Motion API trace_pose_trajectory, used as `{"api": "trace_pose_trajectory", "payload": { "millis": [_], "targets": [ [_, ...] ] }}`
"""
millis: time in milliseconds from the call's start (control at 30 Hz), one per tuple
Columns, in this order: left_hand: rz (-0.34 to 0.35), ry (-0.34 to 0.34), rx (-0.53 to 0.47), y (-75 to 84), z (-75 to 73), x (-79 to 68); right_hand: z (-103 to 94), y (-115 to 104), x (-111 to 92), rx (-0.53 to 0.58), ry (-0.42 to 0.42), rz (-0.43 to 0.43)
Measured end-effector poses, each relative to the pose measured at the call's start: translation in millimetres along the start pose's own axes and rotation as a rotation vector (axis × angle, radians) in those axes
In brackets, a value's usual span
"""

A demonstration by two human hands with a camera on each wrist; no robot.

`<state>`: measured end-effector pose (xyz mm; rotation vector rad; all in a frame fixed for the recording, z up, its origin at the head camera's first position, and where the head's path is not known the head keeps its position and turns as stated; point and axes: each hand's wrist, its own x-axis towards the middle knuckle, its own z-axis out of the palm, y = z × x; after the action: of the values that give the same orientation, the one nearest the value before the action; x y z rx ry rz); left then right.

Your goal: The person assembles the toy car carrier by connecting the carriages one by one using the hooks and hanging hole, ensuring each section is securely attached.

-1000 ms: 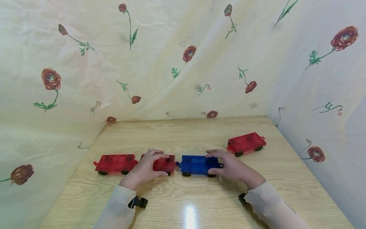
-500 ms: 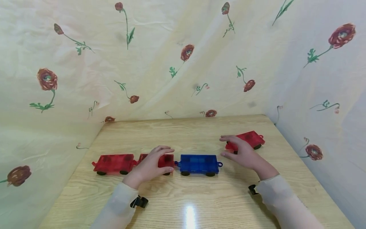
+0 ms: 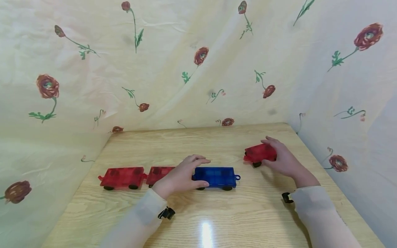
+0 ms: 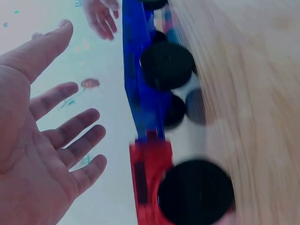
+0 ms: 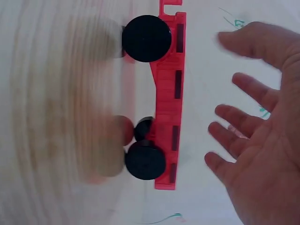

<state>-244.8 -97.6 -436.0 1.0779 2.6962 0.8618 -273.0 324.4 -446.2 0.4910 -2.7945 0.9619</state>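
Observation:
Three toy train wagons stand coupled in a row on the table: a red wagon (image 3: 122, 177) at the left, another red wagon (image 3: 156, 175), and a blue wagon (image 3: 218, 177). My left hand (image 3: 184, 175) hovers over the joint between the second red wagon and the blue one, hiding part of both. In the left wrist view its spread fingers are apart from the wagons. A separate red wagon (image 3: 258, 153) stands at an angle farther back right. Around its right end is my right hand (image 3: 286, 163); the right wrist view shows those fingers (image 5: 234, 119) loosely extended, apart from the wagon.
The wood-grain table (image 3: 192, 144) is bounded at the back and sides by a flower-printed cloth (image 3: 167, 79). A light reflection lies on the tabletop near the front.
My right hand has left the blue wagon and moved right and back to the separate red wagon. My left hand has slid right from the second red wagon toward the blue one.

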Motion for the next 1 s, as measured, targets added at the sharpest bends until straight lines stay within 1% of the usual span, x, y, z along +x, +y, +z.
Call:
{"api": "trace_pose_trajectory", "payload": {
  "millis": [167, 300, 400, 500, 600, 767, 900, 1000],
  "targets": [
    [0.020, -0.022, 0.007, 7.3, 9.8, 13.4, 0.7, 6, -1, 0.037, -0.038, 0.015],
    [0.023, -0.042, 0.009, 11.7, 15.4, 21.5, 1.5, 8, -1, 0.045, -0.050, 0.031],
    [0.017, -0.047, 0.007, 14.6, 18.5, 27.0, 4.2, 11, -1, 0.036, -0.062, 0.062],
    [0.008, -0.057, 0.001, 16.5, 21.1, 30.8, 8.6, 15, -1, 0.001, -0.076, 0.096],
    [0.004, -0.070, 0.013, 16.4, 24.1, 32.7, 11.6, 18, 0, -0.045, -0.085, 0.103],
    [0.005, -0.075, 0.041, 14.8, 28.7, 33.7, 12.3, 18, 0, -0.111, -0.086, 0.082],
    [0.007, -0.081, 0.068, 14.9, 30.9, 34.4, 12.9, 16, 0, -0.165, -0.065, 0.056],
    [0.005, -0.090, 0.088, 15.0, 33.0, 35.0, 13.4, 16, -2, -0.190, -0.053, 0.065]
  ]
}}
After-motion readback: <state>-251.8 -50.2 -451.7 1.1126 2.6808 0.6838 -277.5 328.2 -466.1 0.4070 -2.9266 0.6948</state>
